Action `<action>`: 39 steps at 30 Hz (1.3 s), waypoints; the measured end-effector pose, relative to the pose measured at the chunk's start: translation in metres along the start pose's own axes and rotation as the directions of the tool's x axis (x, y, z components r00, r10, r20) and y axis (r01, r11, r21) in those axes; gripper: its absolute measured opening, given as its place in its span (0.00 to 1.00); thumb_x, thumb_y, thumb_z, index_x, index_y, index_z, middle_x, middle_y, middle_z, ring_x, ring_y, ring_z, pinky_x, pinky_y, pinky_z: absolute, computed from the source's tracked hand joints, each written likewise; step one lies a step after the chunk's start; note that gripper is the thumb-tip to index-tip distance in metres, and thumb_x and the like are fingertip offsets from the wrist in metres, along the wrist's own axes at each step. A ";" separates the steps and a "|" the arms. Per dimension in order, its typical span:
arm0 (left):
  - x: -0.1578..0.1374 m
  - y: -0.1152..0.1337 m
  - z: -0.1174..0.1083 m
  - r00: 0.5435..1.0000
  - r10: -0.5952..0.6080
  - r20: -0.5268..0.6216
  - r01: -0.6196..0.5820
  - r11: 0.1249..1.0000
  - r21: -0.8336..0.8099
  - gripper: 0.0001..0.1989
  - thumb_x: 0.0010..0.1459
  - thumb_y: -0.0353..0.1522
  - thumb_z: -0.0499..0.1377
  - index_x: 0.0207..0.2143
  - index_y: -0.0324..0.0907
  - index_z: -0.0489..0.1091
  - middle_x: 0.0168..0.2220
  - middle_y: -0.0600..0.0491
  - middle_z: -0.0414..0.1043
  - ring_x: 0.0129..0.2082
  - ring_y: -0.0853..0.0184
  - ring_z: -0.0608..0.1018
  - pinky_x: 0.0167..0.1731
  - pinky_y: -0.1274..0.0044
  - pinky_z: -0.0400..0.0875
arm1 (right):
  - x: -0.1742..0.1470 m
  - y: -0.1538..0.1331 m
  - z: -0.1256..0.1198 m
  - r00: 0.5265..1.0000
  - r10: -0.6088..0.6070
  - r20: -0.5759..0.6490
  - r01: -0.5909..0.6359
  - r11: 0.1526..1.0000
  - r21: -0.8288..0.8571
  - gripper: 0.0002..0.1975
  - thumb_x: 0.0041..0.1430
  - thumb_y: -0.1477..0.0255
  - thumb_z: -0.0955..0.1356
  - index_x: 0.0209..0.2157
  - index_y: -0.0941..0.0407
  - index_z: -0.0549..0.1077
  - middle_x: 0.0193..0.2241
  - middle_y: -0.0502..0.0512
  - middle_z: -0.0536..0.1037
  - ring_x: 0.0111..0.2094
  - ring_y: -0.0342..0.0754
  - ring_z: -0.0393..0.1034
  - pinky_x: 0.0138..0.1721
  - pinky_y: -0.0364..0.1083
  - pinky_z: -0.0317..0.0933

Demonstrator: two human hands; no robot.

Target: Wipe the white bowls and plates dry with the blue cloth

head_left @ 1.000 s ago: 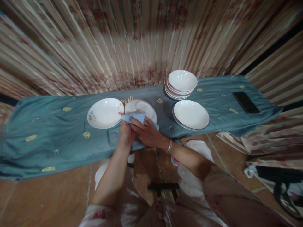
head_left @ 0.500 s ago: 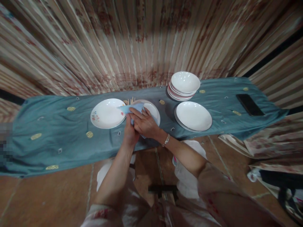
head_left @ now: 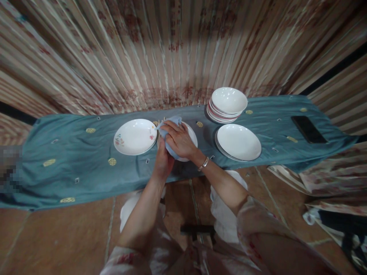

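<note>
My right hand (head_left: 181,140) is closed over a light blue cloth (head_left: 171,147), pressing it around a bundle of thin wooden chopsticks (head_left: 162,121). The tips of these sticks show beyond the cloth; most of their length is hidden. My left hand (head_left: 164,160) grips the bundle from below, its thumb up against the cloth. Underneath both hands lies a white plate (head_left: 193,138), largely covered. Just left of them rests a white plate with floral decoration (head_left: 134,137).
At the right stand stacked white plates (head_left: 239,142) and, behind them, a stack of bowls (head_left: 228,101). A dark phone (head_left: 308,130) lies near the right end of the teal tablecloth (head_left: 86,152). A pleated curtain (head_left: 160,57) hangs behind the table.
My right hand has shifted slightly right and flattened over the cloth, which is now bunched around the sticks rather than stretched left. The whole view has moved slightly.
</note>
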State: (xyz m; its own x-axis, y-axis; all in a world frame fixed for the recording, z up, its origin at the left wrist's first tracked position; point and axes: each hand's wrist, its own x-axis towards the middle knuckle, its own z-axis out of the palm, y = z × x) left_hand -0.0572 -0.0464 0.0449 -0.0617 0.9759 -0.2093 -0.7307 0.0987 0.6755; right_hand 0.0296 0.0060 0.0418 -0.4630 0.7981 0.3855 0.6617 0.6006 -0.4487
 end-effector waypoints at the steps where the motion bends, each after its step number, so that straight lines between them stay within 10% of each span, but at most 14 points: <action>1: 0.000 0.000 0.000 1.000 0.002 0.011 -0.002 1.000 0.001 0.22 0.73 0.38 0.46 0.64 0.45 0.65 0.65 0.49 0.68 0.68 0.67 0.65 0.66 0.72 0.61 | 0.002 0.002 0.000 1.000 0.004 -0.006 -0.004 1.000 0.008 0.22 0.69 0.72 0.56 0.60 0.57 0.69 0.66 0.60 0.67 0.66 0.52 0.60 0.66 0.57 0.45; 39: 0.003 -0.002 -0.014 0.999 -0.050 -0.008 0.050 0.999 0.012 0.23 0.66 0.33 0.59 0.62 0.37 0.67 0.54 0.44 0.79 0.59 0.59 0.77 0.63 0.67 0.68 | -0.026 0.085 0.035 0.904 0.351 -0.245 -0.272 0.913 0.303 0.26 0.73 0.59 0.54 0.60 0.58 0.68 0.58 0.64 0.74 0.60 0.53 0.68 0.64 0.54 0.60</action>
State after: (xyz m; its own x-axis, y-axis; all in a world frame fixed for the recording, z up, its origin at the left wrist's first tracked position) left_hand -0.0649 -0.0468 0.0332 -0.0303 0.9682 -0.2484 -0.7244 0.1500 0.6729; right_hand 0.0776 0.0385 -0.0343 -0.0418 0.9205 0.3885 0.5513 0.3455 -0.7594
